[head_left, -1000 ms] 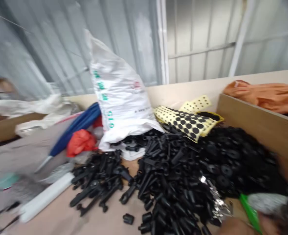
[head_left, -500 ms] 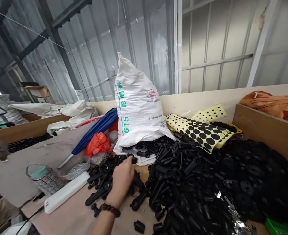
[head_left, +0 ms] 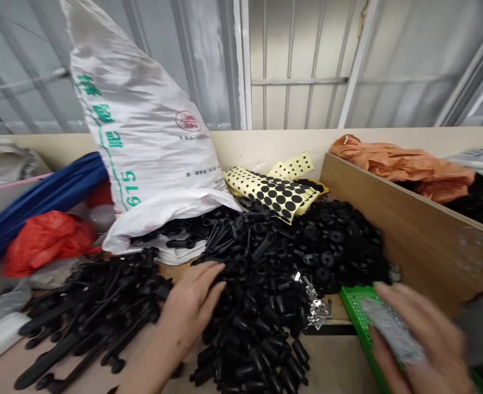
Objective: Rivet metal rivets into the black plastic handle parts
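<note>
My left hand [head_left: 192, 301] reaches over the heap of black plastic parts [head_left: 261, 279], fingers stretched out and thumb apart, fingertips near the pile's left edge. Loose black lever-like parts [head_left: 102, 312] lie to its left. On the right, my right hand [head_left: 430, 334] is blurred over a green perforated basket [head_left: 356, 306]. Its thumb and fingers are apart on either side of a greyish clear packet [head_left: 393, 331]; whether they touch it is unclear. Small shiny metal clips [head_left: 317, 306] lie between the basket and the heap.
A white woven sack [head_left: 155, 126] stands behind the heap, its mouth spilling black parts. Yellow sheets with black dots [head_left: 278, 194] lie beside it. A wooden partition [head_left: 389, 219] bounds the right side. A red bag [head_left: 48, 241] and blue umbrella [head_left: 44, 197] are at left.
The view has swung right and closer. My left hand has moved from the left parts towards the main heap, and my right hand has come into view over the green basket.
</note>
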{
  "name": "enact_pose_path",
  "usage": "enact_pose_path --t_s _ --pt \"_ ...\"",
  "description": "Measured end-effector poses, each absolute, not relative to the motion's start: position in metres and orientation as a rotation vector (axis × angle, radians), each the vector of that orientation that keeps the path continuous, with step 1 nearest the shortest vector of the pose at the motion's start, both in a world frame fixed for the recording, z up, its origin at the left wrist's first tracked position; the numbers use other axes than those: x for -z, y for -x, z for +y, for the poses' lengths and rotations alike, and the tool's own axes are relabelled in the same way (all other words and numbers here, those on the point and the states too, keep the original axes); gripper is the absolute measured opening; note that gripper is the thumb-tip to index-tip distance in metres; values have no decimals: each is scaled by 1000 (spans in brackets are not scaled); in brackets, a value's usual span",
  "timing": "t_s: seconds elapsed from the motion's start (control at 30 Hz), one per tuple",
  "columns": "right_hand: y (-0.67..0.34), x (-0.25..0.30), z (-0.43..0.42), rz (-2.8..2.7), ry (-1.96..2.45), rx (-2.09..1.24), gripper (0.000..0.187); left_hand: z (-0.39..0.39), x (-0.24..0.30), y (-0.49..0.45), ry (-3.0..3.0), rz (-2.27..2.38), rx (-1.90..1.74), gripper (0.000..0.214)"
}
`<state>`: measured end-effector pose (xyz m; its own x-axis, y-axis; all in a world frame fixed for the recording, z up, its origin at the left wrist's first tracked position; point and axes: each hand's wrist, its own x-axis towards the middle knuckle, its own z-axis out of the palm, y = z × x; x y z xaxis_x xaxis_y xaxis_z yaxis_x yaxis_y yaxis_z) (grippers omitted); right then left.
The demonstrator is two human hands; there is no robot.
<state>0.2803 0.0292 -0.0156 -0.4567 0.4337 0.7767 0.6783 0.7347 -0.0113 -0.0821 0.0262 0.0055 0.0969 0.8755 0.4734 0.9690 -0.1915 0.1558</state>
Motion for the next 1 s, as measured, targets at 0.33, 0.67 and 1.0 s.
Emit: enact_pose_path --t_s 0.33,0.67,1.0 --pt "-224 67 46 -2614 1463 283 14 33 3 -19 2834 -1647 797 25" --pt "-210 64 59 -2641 1624 210 26 47 5 -35 2945 -1610 725 25" --pt "-230 53 76 -2326 1578 -153 16 72 6 -49 2987 -1535 562 25"
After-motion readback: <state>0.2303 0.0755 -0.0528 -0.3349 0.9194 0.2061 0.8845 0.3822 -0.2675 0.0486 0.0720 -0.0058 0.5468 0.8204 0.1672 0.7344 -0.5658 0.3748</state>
